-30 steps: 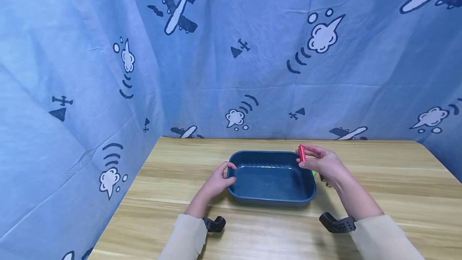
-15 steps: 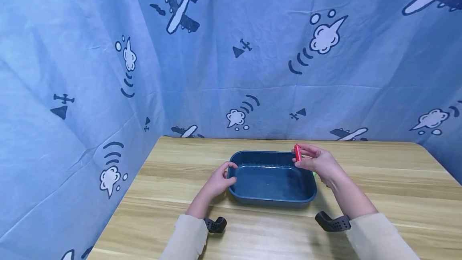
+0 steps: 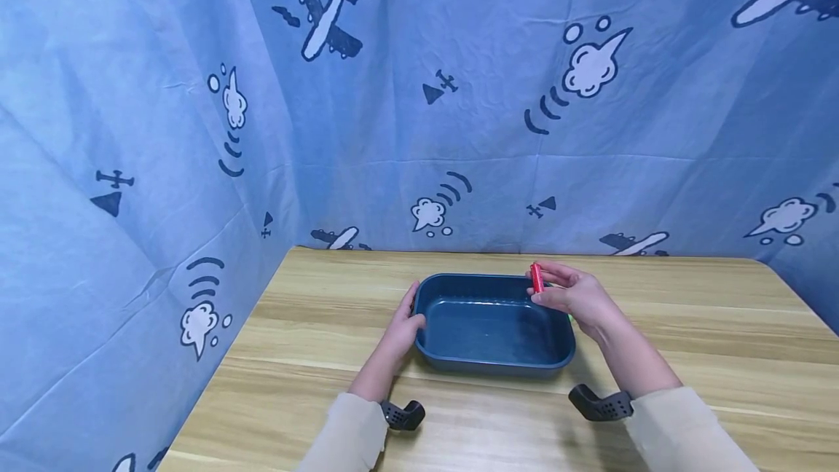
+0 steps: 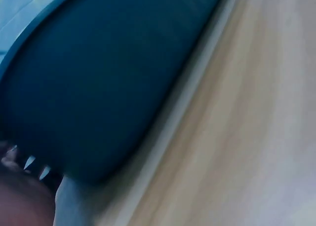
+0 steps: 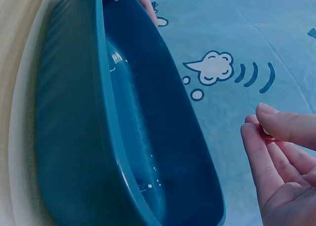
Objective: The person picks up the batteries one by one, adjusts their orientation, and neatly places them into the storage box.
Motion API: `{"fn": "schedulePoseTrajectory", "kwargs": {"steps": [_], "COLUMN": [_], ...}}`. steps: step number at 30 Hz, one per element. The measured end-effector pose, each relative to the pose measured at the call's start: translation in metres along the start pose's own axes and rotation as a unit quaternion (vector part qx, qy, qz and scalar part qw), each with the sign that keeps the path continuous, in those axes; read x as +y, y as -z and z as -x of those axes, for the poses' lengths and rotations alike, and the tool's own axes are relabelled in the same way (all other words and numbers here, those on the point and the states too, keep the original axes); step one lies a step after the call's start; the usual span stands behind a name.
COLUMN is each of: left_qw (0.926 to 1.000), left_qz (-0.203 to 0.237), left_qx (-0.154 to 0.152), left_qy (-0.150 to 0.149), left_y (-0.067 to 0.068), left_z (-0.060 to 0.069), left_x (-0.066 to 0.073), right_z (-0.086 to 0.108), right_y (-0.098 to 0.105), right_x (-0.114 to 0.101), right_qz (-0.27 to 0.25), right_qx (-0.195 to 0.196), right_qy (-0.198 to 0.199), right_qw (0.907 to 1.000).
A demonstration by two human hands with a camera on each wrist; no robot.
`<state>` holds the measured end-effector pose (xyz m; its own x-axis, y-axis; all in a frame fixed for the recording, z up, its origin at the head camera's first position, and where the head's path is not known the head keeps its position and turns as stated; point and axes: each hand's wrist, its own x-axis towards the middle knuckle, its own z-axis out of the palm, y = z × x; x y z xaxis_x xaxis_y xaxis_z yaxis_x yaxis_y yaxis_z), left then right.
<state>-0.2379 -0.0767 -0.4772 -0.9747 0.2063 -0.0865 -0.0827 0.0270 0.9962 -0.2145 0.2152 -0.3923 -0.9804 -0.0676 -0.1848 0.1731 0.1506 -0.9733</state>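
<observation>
A deep blue rectangular basin (image 3: 491,368) sits on the table with nothing seen inside it. My left hand (image 3: 401,326) holds its left end, the thumb at the rim and the fingers stretched along the outer wall; in the right wrist view, the fingers of that hand (image 5: 146,3) show beyond the rim. Between thumb and fingertips, my right hand (image 3: 583,299) pinches a small red battery (image 3: 537,278), nearly upright, over the basin's far right corner. Only the end of the battery (image 5: 265,133) shows in the right wrist view. The left wrist view is blurred, with the basin (image 4: 98,77) filling much of it.
A bit of something green (image 3: 571,317) peeks out by the basin's right end, mostly hidden by my right hand. The wooden table (image 3: 314,312) reaches back to a blue curtain (image 3: 393,115) printed with planes and clouds, which also hangs along the left side.
My right hand has brought the battery slightly left over the basin. The left hand's fingers have gone from curling over the rim to lying along the outer wall.
</observation>
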Motion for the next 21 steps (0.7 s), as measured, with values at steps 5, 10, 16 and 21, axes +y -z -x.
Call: {"fn": "schedulePoseTrajectory", "kwargs": {"steps": [5,10,16,21], "left_qw": [0.9993,0.9984,0.9969,0.9967], "left_qz": [-0.004,-0.030,-0.043,-0.043], "left_qx": [0.036,0.046,0.063,0.065], "left_qy": [0.007,-0.017,-0.018,-0.021], "left_y": [-0.008,-0.009,-0.008,-0.007], "left_z": [0.000,-0.001,-0.002,-0.003], "left_x": [0.000,-0.001,-0.002,-0.002], "right_z": [-0.001,-0.002,-0.004,-0.006], "right_y": [-0.003,-0.007,-0.011,-0.014], "right_x": [0.000,0.001,0.002,0.002], "right_qz": [-0.016,-0.027,-0.024,-0.031], "right_qx": [-0.009,-0.023,-0.029,-0.033], "right_qy": [0.005,0.009,0.006,-0.001], "right_qw": [0.9998,0.9993,0.9993,0.9990]}}
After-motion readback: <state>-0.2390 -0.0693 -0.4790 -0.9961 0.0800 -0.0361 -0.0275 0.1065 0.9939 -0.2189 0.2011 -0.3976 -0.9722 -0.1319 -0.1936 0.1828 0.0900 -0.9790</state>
